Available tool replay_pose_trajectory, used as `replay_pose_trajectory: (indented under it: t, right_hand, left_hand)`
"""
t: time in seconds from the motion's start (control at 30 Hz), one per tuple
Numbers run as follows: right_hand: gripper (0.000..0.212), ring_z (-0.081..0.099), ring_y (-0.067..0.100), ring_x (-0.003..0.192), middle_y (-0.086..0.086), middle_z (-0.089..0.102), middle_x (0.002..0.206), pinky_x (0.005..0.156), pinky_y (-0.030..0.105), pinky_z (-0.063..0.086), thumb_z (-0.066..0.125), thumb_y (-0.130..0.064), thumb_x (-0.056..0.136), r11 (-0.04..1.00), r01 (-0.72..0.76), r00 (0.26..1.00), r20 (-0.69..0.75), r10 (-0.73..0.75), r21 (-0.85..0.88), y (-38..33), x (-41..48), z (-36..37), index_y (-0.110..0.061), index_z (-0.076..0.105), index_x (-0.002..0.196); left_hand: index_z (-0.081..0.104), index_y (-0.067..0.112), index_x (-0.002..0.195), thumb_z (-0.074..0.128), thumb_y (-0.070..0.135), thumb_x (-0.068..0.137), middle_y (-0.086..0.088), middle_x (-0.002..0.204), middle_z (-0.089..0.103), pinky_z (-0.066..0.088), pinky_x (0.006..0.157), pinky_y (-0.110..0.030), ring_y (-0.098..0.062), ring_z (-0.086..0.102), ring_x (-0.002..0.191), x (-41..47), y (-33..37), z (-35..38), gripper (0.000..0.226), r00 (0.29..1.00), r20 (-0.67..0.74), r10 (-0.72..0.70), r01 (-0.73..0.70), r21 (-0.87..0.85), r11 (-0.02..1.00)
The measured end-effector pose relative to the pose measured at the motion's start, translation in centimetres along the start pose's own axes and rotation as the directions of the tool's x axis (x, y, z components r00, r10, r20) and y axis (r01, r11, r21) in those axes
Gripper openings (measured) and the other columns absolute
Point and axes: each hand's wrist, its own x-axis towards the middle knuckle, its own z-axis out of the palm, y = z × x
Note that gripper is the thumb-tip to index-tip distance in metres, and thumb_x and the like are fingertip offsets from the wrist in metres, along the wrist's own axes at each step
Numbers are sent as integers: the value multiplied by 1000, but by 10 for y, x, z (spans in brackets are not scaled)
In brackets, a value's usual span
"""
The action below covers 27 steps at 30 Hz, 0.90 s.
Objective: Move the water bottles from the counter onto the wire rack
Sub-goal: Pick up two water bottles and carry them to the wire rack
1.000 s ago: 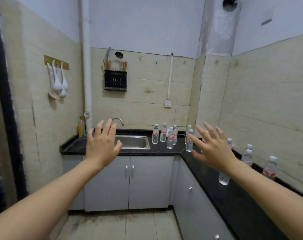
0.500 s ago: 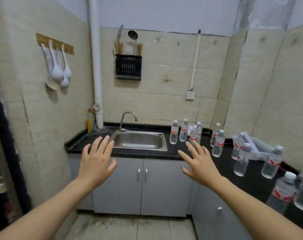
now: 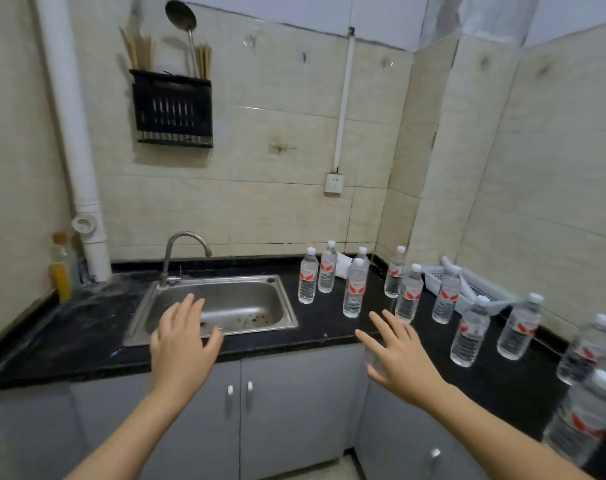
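Observation:
Several clear water bottles with red labels and white caps stand upright on the black L-shaped counter (image 3: 86,341). One bottle (image 3: 354,288) stands just beyond my right hand, another bottle (image 3: 409,294) a little to its right, and more run along the right arm of the counter, such as a bottle (image 3: 468,332). A white wire rack (image 3: 481,289) sits against the right wall behind them. My left hand (image 3: 182,344) hovers with fingers spread in front of the sink. My right hand (image 3: 398,358) is spread too, near the counter's corner, holding nothing.
A steel sink (image 3: 221,306) with a tap (image 3: 180,254) sits in the counter. A yellow bottle (image 3: 60,268) stands by the white pipe at the left. A black utensil holder (image 3: 173,109) hangs on the wall. Grey cabinet doors (image 3: 239,410) are below.
The view has moved closer and lower toward the counter. Both hands have dropped and come forward, still spread and holding nothing. More bottles and the rack came into view on the right.

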Motion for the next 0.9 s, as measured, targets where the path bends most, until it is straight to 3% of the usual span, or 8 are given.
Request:
replay_pose_trajectory:
  t: [0.1, 0.17, 0.27, 0.37, 0.47, 0.53, 0.63, 0.9]
  right_hand:
    - [48, 53, 29, 112, 8, 67, 115, 73, 41, 57, 46, -51, 68, 995, -95, 995, 1, 95, 42, 8, -17, 38, -32, 52, 112]
    - [48, 50, 26, 110, 7, 67, 114, 73, 38, 56, 39, -52, 69, 989, -140, 990, 28, 139, 41, 16, -24, 61, -33, 49, 112]
    - [48, 56, 29, 108, 6, 68, 113, 70, 36, 56, 38, -51, 69, 973, -226, 970, 100, 220, 53, 33, -20, 87, -33, 50, 112]
    - [50, 66, 32, 101, 11, 67, 113, 68, 38, 56, 53, -50, 67, 915, -378, 911, 233, 341, 139, 51, -3, 117, -27, 63, 111]
    - [54, 45, 38, 126, 19, 48, 137, 94, 50, 44, 62, -39, 79, 827, -469, 880, 243, 408, 310, 67, 22, 161, -19, 53, 128]
    - [61, 20, 31, 141, 14, 24, 152, 110, 44, 26, 55, -37, 88, 743, -528, 847, 325, 421, 412, 73, 46, 184, -21, 32, 142]
    - [64, 10, 24, 143, 8, 13, 155, 113, 38, 20, 49, -39, 90, 671, -574, 816, 395, 422, 470, 81, 77, 219, -26, 19, 145]
    - [69, 10, 23, 143, 5, 12, 155, 112, 38, 19, 53, -40, 89, 562, -638, 760, 546, 352, 526, 94, 123, 284, -28, 15, 145]
  left_hand:
    - [36, 13, 138, 53, 25, 88, -2, 152, 28, 19, 111, -46, -24, 20, 140, -2, 2, 66, 54, 993, 121, -13, 27, -119, 993]
    - [33, 16, 140, 52, 26, 88, 1, 153, 25, 17, 111, -44, -22, 17, 140, 3, 5, 101, 56, 978, 209, -5, 35, -137, 990]
    - [34, 14, 139, 52, 25, 88, -1, 152, 26, 18, 111, -45, -23, 18, 140, 24, 19, 140, 55, 961, 274, -25, 75, -174, 982]
    - [33, 13, 139, 50, 25, 89, -2, 153, 26, 19, 111, -45, -23, 17, 140, 49, 40, 175, 54, 954, 300, -25, 91, -209, 974]
    - [32, 15, 139, 49, 25, 89, -2, 153, 25, 21, 110, -42, -23, 18, 140, 68, 59, 214, 54, 944, 328, -33, 105, -206, 973]
    - [32, 15, 139, 49, 26, 89, -2, 153, 26, 22, 109, -41, -22, 19, 140, 82, 66, 239, 54, 937, 346, -44, 110, -174, 979]
    - [32, 13, 139, 49, 26, 89, -3, 152, 26, 23, 109, -42, -23, 20, 140, 105, 73, 272, 54, 921, 373, -113, 174, -135, 975]
    - [30, 13, 141, 48, 24, 90, -2, 153, 26, 21, 110, -39, -24, 20, 139, 117, 83, 333, 55, 878, 433, -204, 265, -85, 961]
